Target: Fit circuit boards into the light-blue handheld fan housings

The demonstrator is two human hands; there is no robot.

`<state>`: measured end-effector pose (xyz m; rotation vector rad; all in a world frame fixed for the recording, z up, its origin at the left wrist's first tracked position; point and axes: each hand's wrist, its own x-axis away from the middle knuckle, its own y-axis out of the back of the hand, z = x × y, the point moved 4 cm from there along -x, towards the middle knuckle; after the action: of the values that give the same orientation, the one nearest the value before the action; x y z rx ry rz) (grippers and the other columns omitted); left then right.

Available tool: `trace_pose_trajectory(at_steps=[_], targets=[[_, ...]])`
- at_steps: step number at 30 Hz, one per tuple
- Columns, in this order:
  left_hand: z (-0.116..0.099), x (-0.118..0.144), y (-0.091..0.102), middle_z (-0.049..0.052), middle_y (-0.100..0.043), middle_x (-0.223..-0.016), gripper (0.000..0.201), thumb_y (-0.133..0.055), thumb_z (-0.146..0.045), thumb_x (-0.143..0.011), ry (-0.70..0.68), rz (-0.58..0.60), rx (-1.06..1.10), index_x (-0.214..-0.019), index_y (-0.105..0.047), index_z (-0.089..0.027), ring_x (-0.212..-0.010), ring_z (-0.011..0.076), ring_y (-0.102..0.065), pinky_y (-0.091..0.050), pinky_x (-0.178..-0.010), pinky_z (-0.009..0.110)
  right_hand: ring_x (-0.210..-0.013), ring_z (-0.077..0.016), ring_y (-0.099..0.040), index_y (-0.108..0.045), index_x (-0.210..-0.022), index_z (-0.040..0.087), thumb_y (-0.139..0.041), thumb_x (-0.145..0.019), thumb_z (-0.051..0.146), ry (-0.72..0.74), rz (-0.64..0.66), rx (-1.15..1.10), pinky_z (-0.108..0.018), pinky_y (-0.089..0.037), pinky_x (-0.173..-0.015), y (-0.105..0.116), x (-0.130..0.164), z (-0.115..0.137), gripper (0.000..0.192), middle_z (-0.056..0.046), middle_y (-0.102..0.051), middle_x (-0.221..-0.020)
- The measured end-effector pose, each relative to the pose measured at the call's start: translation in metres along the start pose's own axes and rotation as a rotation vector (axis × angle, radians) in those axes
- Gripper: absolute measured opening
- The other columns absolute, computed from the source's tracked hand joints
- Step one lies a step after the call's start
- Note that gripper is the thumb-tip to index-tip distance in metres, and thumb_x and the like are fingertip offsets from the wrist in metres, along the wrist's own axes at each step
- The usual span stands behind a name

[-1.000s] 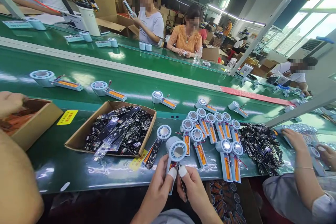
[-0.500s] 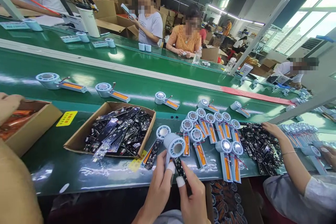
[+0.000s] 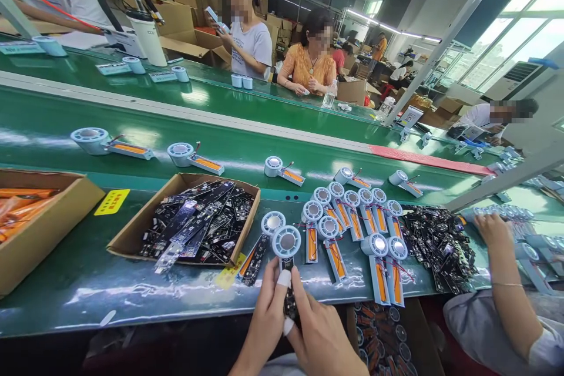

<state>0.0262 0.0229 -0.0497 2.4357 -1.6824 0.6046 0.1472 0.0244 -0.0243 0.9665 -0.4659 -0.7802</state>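
My left hand (image 3: 263, 314) grips the handle of a light-blue handheld fan (image 3: 286, 241), its round head tilted up toward me. Along that handle lies a narrow black circuit board (image 3: 286, 263); my right hand (image 3: 321, 329) has its fingers and thumb closed on the board's lower part. White covers wrap the thumb tips. Just left of the fan, another blue fan head (image 3: 272, 222) rests by a loose black board (image 3: 257, 259) and an orange cell. To the right stand several fan bodies (image 3: 378, 244) with orange cells and thin wires in their handles.
A cardboard box (image 3: 115, 241) of black boards is at left, beside a box (image 3: 57, 220) of orange cells. A board pile (image 3: 440, 244) lies right, near a co-worker's arm (image 3: 506, 264). Fans sit spaced along the green conveyor (image 3: 229, 150). Several people work beyond.
The circuit board, earlier angled beside the handle, now lines up over it. The fan has tipped more upright. The hand over the left box is gone; fans on the belt shifted slightly right.
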Motion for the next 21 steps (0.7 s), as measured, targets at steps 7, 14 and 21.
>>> trace_pose_trajectory(at_steps=[7,14,21], targets=[[0.007,-0.004,0.007,0.011,-0.060,-0.144,0.057,-0.050,-0.056,-0.085,0.104,0.074,-0.016,-0.128,-0.060,-0.020,-0.140,0.0292,-0.048,-0.035,-0.119,0.044,-0.124,-0.0249,-0.060,-0.018,-0.162,0.025,-0.062,-0.095,0.043,-0.127,-0.075,-1.063,-0.040,-0.045,-0.107,-0.018,0.000,-0.002,0.082,-0.014,-0.056,-0.143],[0.007,-0.011,0.014,0.015,-0.067,-0.131,0.062,-0.044,-0.058,-0.087,-0.061,0.058,-0.226,-0.128,-0.060,-0.015,-0.126,0.0302,-0.061,-0.047,-0.107,0.045,-0.073,-0.0126,-0.056,-0.030,-0.158,0.029,-0.065,-0.093,0.051,-0.313,-0.182,-1.320,-0.021,-0.048,-0.057,-0.043,-0.002,-0.002,0.077,-0.009,-0.064,-0.117],[-0.031,-0.007,0.043,0.016,-0.071,-0.114,0.035,-0.041,-0.028,-0.097,-0.684,-0.325,-1.043,-0.115,-0.068,-0.015,-0.106,0.0295,-0.068,-0.055,-0.088,0.041,-0.058,-0.0121,-0.053,-0.032,-0.158,0.023,-0.046,-0.102,0.044,-0.199,-0.303,-0.851,-0.024,-0.052,-0.056,-0.028,-0.003,-0.018,0.061,-0.002,-0.063,-0.084]])
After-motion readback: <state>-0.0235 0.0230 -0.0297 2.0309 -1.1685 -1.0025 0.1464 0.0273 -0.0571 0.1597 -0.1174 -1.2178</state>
